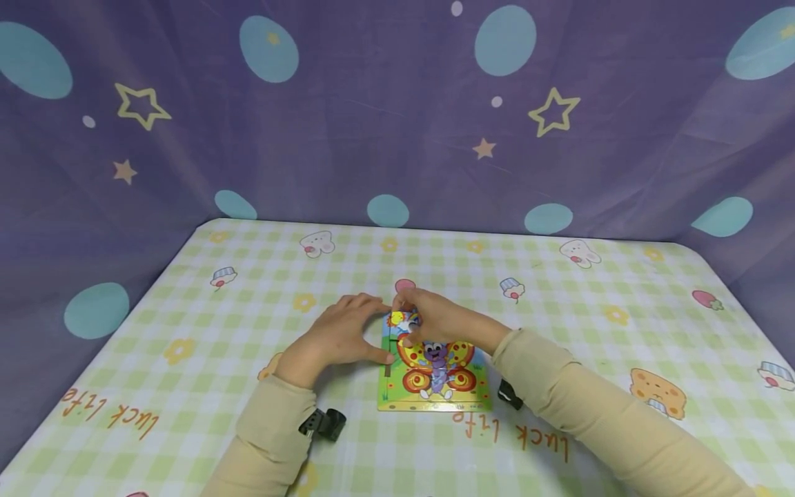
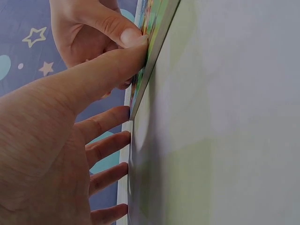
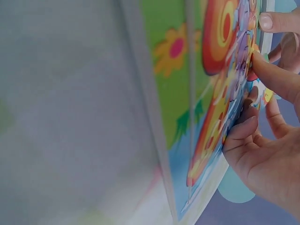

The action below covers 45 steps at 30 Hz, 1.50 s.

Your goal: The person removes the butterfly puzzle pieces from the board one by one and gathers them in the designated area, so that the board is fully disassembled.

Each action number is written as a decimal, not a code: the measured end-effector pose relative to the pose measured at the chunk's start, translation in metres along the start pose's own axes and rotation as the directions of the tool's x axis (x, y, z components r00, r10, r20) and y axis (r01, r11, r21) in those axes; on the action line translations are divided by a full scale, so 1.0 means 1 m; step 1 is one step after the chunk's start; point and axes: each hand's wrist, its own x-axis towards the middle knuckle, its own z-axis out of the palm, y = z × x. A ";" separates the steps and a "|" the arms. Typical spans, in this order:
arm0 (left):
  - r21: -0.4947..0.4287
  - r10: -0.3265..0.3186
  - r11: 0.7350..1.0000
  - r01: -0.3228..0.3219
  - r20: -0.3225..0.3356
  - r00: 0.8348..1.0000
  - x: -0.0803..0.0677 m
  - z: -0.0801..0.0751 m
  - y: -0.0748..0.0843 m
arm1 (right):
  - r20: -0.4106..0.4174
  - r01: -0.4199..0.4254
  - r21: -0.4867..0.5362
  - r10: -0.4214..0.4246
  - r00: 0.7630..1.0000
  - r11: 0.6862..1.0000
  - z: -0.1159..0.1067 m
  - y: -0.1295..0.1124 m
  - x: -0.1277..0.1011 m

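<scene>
A butterfly jigsaw puzzle (image 1: 437, 379) lies flat on the table in its shallow tray. At its top left corner my right hand (image 1: 444, 317) pinches a puzzle piece (image 1: 400, 319) with a yellow sun on it. In the right wrist view that piece (image 3: 268, 95) tilts up off the board between thumb and fingers. My left hand (image 1: 341, 335) lies along the puzzle's left side, thumb tip on its left border. The left wrist view shows the other left fingers (image 2: 108, 150) spread and fairly straight, their tips down at the tabletop beyond the corner.
A green checked cloth with printed cartoons covers the table (image 1: 248, 386). Black wrist-camera mounts sit by the left cuff (image 1: 273, 421) and right cuff (image 1: 534, 366). A purple curtain (image 1: 385, 124) with stars and ovals hangs behind the table's far edge.
</scene>
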 end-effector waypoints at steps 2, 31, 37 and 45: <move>-0.003 -0.003 1.000 0.003 0.001 1.000 0.000 0.000 0.001 | -0.005 -0.001 0.024 0.001 1.000 1.000 0.000 0.000 -0.001; 0.019 -0.011 1.000 0.010 0.012 1.000 0.000 0.000 0.003 | -0.135 0.039 0.201 -0.011 0.991 0.979 -0.017 0.020 -0.018; 0.012 -0.009 1.000 0.009 0.008 1.000 0.000 0.001 0.002 | -0.202 0.024 0.223 0.022 0.979 0.974 -0.025 0.027 -0.027; 0.010 -0.006 1.000 0.006 0.005 1.000 0.000 0.002 0.001 | -0.260 0.026 0.220 0.032 0.965 0.975 -0.031 0.040 -0.039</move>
